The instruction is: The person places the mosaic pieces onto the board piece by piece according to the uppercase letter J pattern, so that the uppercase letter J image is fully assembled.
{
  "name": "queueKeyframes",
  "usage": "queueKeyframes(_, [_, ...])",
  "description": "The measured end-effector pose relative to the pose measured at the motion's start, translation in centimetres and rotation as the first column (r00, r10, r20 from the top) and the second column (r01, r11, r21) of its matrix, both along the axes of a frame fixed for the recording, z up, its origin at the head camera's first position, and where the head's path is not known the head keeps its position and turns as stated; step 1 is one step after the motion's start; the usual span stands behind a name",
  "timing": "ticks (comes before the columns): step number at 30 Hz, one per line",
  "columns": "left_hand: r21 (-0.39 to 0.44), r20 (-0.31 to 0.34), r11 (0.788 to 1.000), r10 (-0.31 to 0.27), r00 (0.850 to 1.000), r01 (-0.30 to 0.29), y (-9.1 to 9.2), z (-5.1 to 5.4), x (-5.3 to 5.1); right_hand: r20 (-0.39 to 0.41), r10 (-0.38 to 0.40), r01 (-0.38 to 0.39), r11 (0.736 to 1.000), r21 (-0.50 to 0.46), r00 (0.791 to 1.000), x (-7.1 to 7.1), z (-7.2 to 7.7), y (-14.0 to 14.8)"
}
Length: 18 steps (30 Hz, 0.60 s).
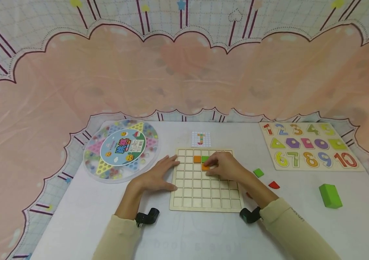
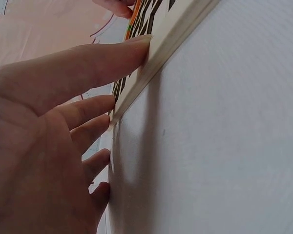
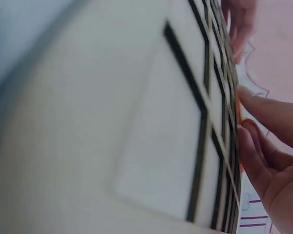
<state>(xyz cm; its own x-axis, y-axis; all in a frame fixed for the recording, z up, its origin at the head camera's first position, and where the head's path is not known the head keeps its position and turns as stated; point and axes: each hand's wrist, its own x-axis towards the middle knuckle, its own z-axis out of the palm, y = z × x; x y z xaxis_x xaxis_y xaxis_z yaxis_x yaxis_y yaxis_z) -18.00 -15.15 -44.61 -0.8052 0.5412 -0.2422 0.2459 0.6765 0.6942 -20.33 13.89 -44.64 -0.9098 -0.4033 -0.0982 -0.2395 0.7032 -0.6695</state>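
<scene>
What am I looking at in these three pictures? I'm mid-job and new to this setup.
No machine: a person works bare-handed, wearing a black camera on each wrist. The wide picture comes from a head camera; the close ones from the left and right wrists. On the white table lie a grid board, pattern card, round case, number puzzle, green block, green tile and red piece. The left hand touches the board's left edge; the right hand pinches an orange tile on the grid.

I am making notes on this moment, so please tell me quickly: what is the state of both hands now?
Left hand: open, touching the grid board at its left edge.
Right hand: pinching an orange tile.
</scene>
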Motion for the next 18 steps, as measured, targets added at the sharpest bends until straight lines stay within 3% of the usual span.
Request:
queueKeyframes(4, [-0.002,0.004,1.0,-0.002,1.0,0.002,0.2,0.2,-0.2,0.021,-0.029,0.029,0.999,-0.045,0.999,0.2,1.3,0.8])
queueKeyframes(10, [-0.013,0.006,1.0,0.011,1.0,-0.01,0.2,0.2,-0.2,-0.011,-0.035,0.034,0.994,-0.101,0.999,0.6,3.2,3.4])
queueKeyframes(18, [-0.016,0.009,1.0,0.022,1.0,-0.022,0.2,0.2,-0.1,-0.021,-0.072,0.07,0.991,-0.111,0.997,2.4,3.5,8.2])
